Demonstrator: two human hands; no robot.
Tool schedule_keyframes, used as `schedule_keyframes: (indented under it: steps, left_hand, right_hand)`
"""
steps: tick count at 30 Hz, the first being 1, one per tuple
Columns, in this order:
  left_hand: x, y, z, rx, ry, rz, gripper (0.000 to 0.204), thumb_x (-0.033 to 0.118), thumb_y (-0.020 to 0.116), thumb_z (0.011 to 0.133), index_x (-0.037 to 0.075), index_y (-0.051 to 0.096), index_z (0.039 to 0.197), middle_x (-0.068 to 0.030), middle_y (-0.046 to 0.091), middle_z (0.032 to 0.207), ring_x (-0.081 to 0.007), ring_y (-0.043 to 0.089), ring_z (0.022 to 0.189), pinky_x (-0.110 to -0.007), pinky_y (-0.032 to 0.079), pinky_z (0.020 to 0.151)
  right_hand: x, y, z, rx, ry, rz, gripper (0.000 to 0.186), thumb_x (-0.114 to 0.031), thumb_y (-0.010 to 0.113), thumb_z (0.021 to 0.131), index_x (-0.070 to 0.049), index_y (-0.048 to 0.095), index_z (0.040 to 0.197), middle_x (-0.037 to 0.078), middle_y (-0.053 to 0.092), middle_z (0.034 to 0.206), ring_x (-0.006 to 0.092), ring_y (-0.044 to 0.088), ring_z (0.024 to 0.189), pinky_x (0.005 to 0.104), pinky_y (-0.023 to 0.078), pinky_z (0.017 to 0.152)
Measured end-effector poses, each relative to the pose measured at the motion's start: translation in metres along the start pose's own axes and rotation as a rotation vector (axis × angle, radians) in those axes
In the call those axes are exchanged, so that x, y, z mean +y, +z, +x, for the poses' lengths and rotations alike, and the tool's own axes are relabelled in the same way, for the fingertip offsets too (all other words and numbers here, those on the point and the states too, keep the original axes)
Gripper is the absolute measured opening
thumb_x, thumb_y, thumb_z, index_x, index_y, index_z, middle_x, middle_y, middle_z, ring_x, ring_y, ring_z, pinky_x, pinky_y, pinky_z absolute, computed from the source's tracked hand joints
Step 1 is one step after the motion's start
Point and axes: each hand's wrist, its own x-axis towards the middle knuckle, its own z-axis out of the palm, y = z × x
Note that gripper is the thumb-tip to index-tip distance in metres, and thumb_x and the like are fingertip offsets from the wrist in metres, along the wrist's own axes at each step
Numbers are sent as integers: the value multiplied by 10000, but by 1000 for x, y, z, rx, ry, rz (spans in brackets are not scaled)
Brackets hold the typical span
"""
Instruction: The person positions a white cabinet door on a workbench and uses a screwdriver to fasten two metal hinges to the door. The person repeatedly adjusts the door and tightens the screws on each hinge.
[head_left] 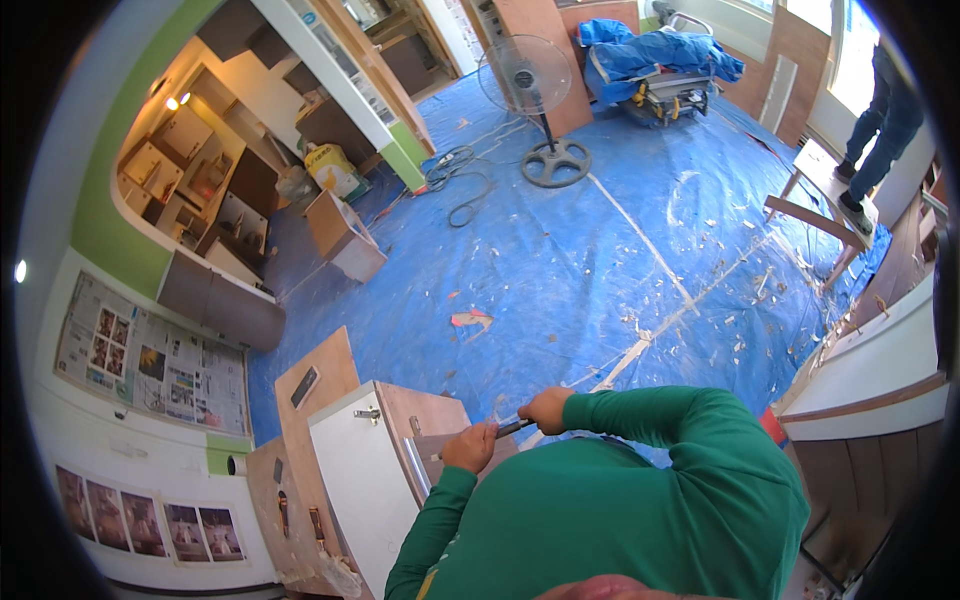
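My left hand (468,448) is closed, in front of my body and beside a small cabinet with a white door (355,445). My right hand (547,408), also closed, is farther right. A short dark rod-like tool (514,428) spans the gap between the two fists, each gripping one end. Its exact kind is too small to make out. The cabinet door carries a metal hinge (368,413). A brown panel edge (432,447) shows just left of my left hand.
Plywood boards (325,372) on the left carry a dark flat object (305,387) and hand tools (283,513). A blue sheet (400,340) covers the floor, with scattered scraps. Beyond are a standing fan (524,78), cables (450,170) and a person (885,115) standing on a wooden bench (820,165).
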Motion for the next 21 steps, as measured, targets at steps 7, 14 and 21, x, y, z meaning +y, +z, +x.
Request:
schedule_keyframes:
  steps: [7,14,21]
  left_hand:
    - [-43,9,-41,350,134,283,405,455,554,1012,84,712,975,-150,692,859,-350,663,831,-575,415,999]
    - [-67,39,-112,-517,-600,-735,553,399,595,1010,66,538,1448,-209,533,1469,-292,591,1278,-465,423,1113]
    - [-49,-65,-120,-664,-212,-942,409,286,524,1074,38,615,1386,-172,696,1262,-283,667,1185,-406,529,1022]
  right_hand:
    - [107,41,-6,-135,350,34,325,-356,742,850,-109,765,1059,157,758,995,346,734,950,495,578,823]
    - [237,132,-38,-288,741,-42,330,-288,687,878,-86,777,1122,150,772,1005,308,754,960,454,599,839]
    - [240,174,-80,-107,956,98,470,-480,714,880,-80,776,1119,157,757,1102,326,731,1042,432,580,896]
